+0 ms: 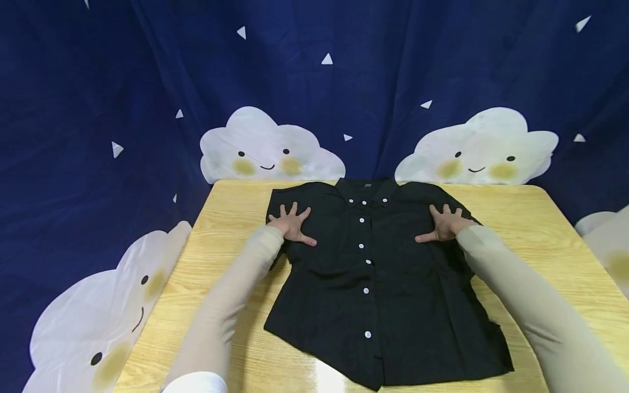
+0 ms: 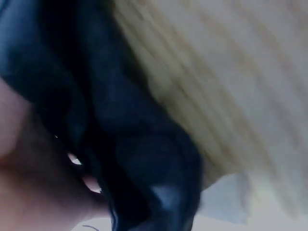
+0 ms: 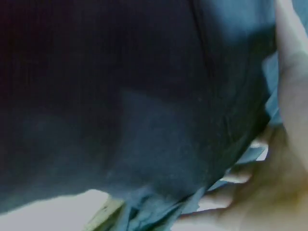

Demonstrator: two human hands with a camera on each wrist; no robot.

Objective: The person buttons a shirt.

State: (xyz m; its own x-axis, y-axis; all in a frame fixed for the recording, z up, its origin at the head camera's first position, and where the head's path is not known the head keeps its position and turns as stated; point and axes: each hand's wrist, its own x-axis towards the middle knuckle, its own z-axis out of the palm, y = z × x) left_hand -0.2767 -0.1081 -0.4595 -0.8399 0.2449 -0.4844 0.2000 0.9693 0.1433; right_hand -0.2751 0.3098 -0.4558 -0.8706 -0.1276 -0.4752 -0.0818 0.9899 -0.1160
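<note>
A black short-sleeved button-up shirt (image 1: 324,295) lies front side up on the wooden table, its collar at the far edge and white buttons running down the middle. My left hand (image 1: 292,224) rests with spread fingers on the shirt near the left sleeve. On the opposite side my right hand (image 1: 444,225), fingers also spread, rests near the right sleeve. Dark cloth (image 2: 139,144) fills much of the left wrist view beside the hand. In the right wrist view, the fingers lie along the dark fabric (image 3: 144,120).
The light wooden table (image 1: 236,202) shows around the shirt. Behind it hangs a dark blue curtain (image 1: 295,76) with white triangles and smiling clouds. The shirt's lower hem slants on the left, with its lowest corner near the bottom of the head view.
</note>
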